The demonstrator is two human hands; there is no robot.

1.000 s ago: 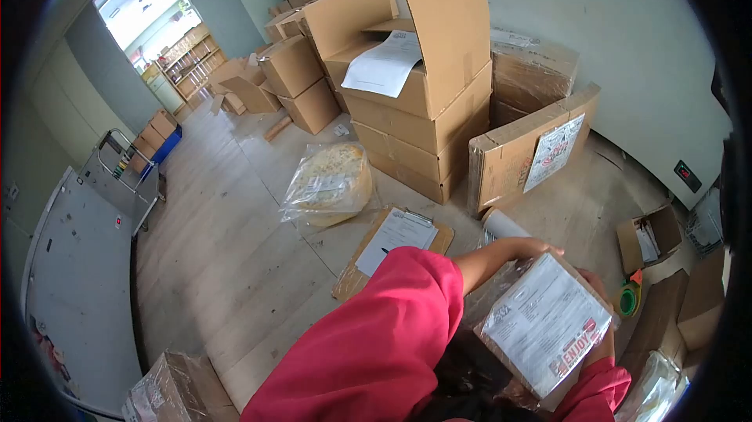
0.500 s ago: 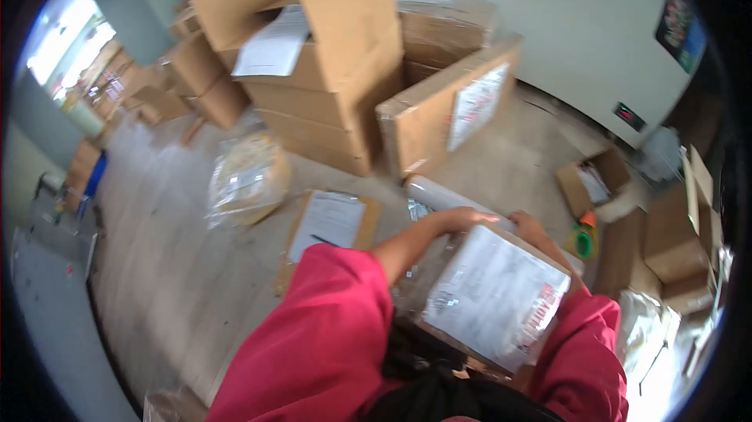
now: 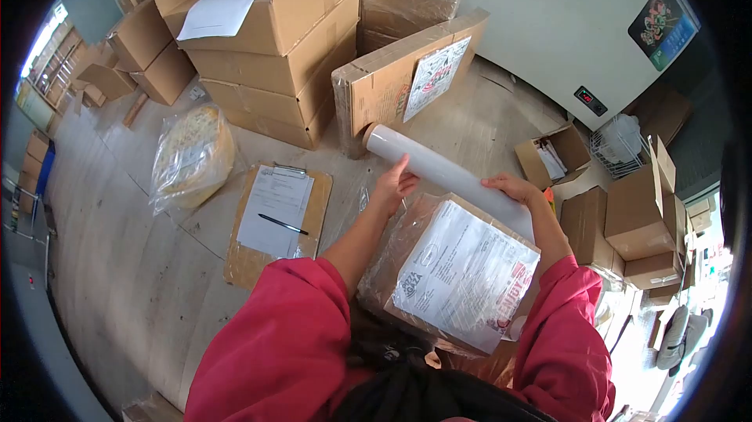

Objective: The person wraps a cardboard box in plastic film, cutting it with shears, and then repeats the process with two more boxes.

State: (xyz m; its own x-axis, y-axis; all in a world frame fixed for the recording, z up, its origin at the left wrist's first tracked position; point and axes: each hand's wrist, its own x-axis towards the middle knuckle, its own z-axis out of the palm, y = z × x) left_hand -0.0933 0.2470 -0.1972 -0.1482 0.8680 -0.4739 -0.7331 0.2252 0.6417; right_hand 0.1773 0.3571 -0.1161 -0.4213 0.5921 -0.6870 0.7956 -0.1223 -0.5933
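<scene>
A cardboard box wrapped in clear film (image 3: 384, 285), with a printed paper label (image 3: 462, 269) on top, stands close in front of my body. Just beyond its far side a roll of stretch film (image 3: 439, 167) lies at a slant. My right hand (image 3: 513, 191) is closed over the near right part of the roll, thumb along its top. At the roll's left, near side, my left hand (image 3: 396, 184) has its fingers apart, the index fingertip right at the film. Left of it, a clipboard (image 3: 321, 210) with a paper sheet and a pen (image 3: 283, 224) lies on the floor.
A bagged round yellowish item (image 3: 193, 155) sits left of the clipboard. Stacked cartons (image 3: 258, 77) and a flat wrapped box (image 3: 376, 101) stand ahead, before a white appliance (image 3: 548, 22). More cartons (image 3: 638, 214) line the right side.
My hands have come off the wrapped box's far edge to the roll of film, the right one now holding it. The view has shifted, so the surroundings sit further left.
</scene>
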